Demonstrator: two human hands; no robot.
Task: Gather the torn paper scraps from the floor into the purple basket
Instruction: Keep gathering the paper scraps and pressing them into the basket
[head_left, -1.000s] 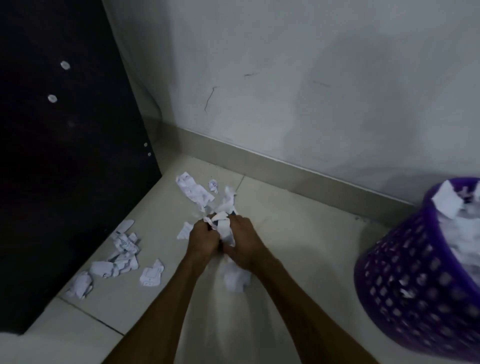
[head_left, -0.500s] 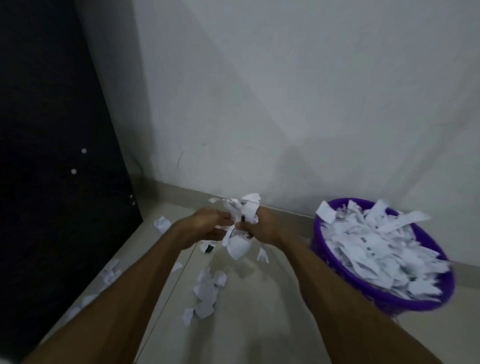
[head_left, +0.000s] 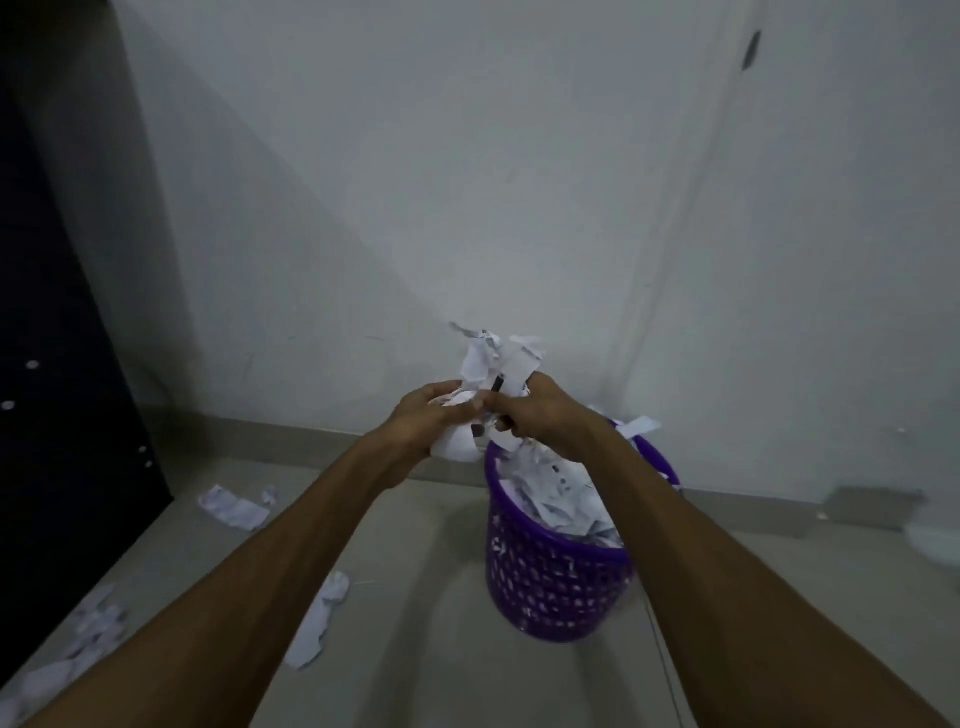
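Note:
My left hand (head_left: 434, 415) and my right hand (head_left: 545, 413) are pressed together around a bunch of white torn paper scraps (head_left: 491, 364), held in the air just above the left rim of the purple basket (head_left: 550, 587). The perforated basket stands on the floor and is heaped with paper scraps (head_left: 556, 488). More loose scraps lie on the floor: one piece (head_left: 234, 509) near the dark cabinet, a long strip (head_left: 317, 623) under my left forearm, and a cluster (head_left: 67, 660) at the lower left.
A dark cabinet (head_left: 57, 415) fills the left side. A white wall (head_left: 467, 182) with a grey skirting (head_left: 291, 434) runs behind the basket. A grey plate (head_left: 872, 506) sits at the wall's base on the right. The floor is pale tile.
Both hands lifted the bunch of scraps off the floor and carried it right, over the basket. The view swung right, bringing the basket under my hands. Some pieces dropped on the way.

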